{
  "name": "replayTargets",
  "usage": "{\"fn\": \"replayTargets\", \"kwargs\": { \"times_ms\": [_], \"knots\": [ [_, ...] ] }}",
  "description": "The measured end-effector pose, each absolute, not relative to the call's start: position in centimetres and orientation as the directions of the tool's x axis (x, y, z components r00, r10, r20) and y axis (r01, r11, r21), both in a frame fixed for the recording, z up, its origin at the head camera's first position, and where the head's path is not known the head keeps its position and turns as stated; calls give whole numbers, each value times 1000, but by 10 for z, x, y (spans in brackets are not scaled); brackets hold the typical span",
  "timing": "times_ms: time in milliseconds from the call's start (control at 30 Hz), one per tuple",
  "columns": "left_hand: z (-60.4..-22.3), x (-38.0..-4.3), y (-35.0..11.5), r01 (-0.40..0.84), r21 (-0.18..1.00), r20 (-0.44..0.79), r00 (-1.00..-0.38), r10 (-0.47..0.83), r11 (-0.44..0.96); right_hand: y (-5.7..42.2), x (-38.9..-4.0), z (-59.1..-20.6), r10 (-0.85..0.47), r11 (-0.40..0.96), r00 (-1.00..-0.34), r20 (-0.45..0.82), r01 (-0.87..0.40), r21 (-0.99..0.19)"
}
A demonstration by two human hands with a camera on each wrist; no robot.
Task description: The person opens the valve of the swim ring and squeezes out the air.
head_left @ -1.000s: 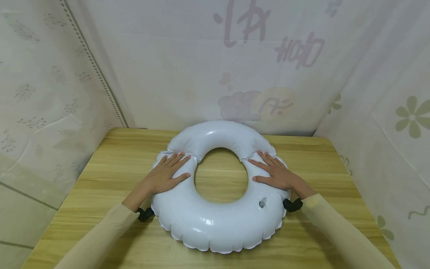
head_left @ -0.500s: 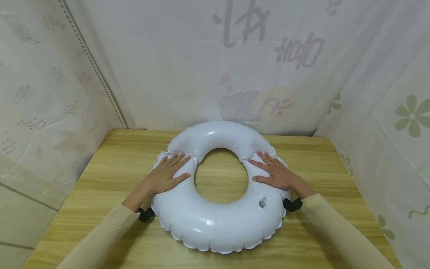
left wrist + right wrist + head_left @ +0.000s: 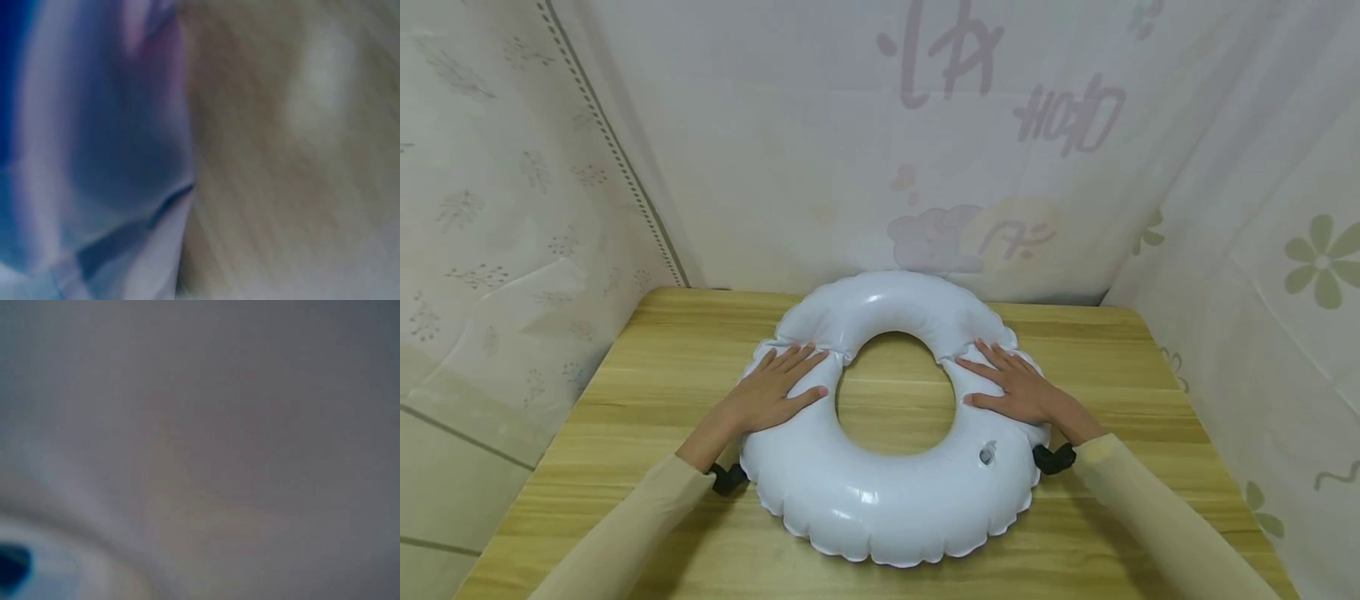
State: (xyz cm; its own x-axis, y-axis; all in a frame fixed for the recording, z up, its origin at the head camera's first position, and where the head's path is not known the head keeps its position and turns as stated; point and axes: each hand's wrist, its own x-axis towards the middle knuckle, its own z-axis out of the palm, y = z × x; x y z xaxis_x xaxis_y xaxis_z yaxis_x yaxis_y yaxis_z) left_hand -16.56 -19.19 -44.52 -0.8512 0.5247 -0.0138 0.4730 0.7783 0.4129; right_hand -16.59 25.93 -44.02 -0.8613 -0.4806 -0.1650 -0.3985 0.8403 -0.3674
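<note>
A white inflatable swim ring [image 3: 887, 508] lies flat on the wooden table, creased across both sides near my fingertips. My left hand [image 3: 772, 395] rests on its left side, fingers spread and straight. On the opposite side my right hand [image 3: 1017, 388] lies the same way, thumb toward the centre hole. A clear air valve [image 3: 987, 452] stands up at the ring's front right. The left wrist view has the ring's blurred edge [image 3: 125, 144] beside wood grain. Close, blurred pale surface fills the right wrist view, and neither hand shows in the wrist views.
The wooden table [image 3: 647, 383] has rounded far corners. Behind it hangs a pale printed cloth [image 3: 790, 167], close to the ring's far side. Patterned cloth also encloses the left and right. Dark wrist mounts [image 3: 1054, 458] sit under both wrists.
</note>
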Motion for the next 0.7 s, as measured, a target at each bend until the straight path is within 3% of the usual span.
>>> {"fn": "replayTargets", "kwargs": {
  "times_ms": [700],
  "knots": [
    [-444, -166, -192, 472, 409, -16, -852, 523, 781, 259, -167, -442, -456, 849, -869, -194, -360, -387]
  ]
}}
